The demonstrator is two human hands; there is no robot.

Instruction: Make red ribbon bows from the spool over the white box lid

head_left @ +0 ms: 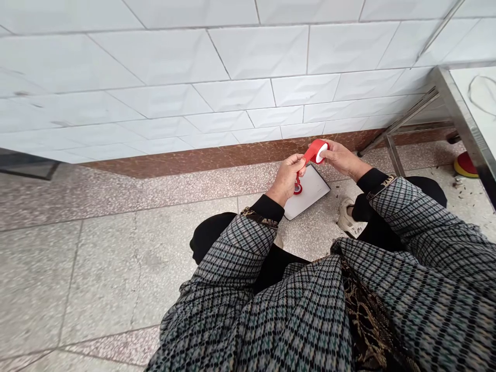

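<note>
A roll of red adhesive tape (318,152) with a white core is gripped in my right hand (341,157). My left hand (287,178) pinches a red strip of it (309,157) close to the roll. Just below my left hand, a small red ring (297,188) lies at the near end of the strip, partly hidden by my fingers. It may be a second small roll, but I cannot tell. Both hands are held just above a white flat board or book (308,194) with a dark edge, which lies on the floor.
A white tiled wall with a brown marble skirting (232,152) runs behind the hands. A steel-edged table (468,124) on metal legs stands at the right. Beside it, a red and yellow object (466,165) and dark debris lie on the floor. My shoe (349,219) rests near the board.
</note>
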